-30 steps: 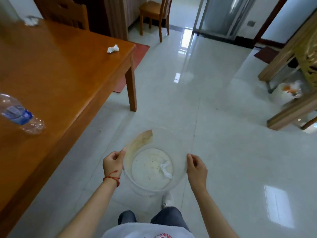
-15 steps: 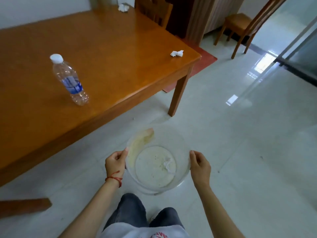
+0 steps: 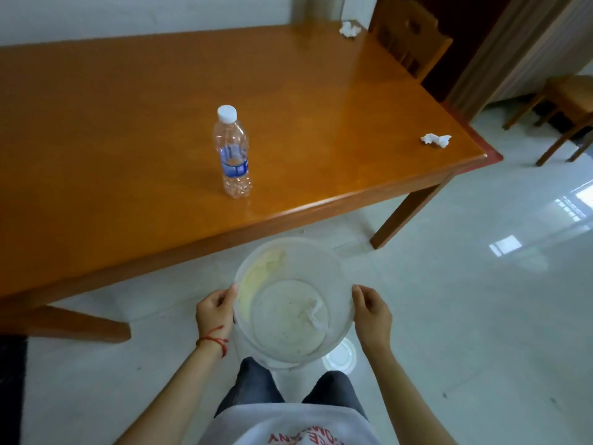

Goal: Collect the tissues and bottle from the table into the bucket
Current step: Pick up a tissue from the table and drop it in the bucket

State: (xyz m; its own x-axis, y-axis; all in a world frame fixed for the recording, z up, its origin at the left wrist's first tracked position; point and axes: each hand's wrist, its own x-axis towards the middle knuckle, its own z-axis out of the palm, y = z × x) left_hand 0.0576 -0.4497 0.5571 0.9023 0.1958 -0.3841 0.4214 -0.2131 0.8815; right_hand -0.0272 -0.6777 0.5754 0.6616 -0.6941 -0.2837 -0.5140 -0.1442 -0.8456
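Note:
I hold a translucent white bucket [image 3: 337, 268] by its rim, above the floor just in front of the table. My left hand [image 3: 214, 311] grips the left side of the rim and my right hand [image 3: 372, 313] the right side. One crumpled tissue [image 3: 313, 313] lies inside on the bucket's bottom. A clear plastic bottle [image 3: 232, 152] with a white cap and blue label stands upright on the orange wooden table [image 3: 112, 130], near its front edge. A crumpled tissue [image 3: 435, 140] lies near the table's right corner. Another tissue [image 3: 349, 28] lies at the far edge.
A wooden chair [image 3: 409, 40] stands at the table's far right side, and another chair [image 3: 564, 107] farther right. A table leg [image 3: 404, 213] drops to the shiny tiled floor [image 3: 481, 316]. My knees [image 3: 288, 390] show below the bucket.
The view has swung left toward the table, so the bottle and both tissues now sit more centred and closer. Both hands keep their grip on the bucket's rim.

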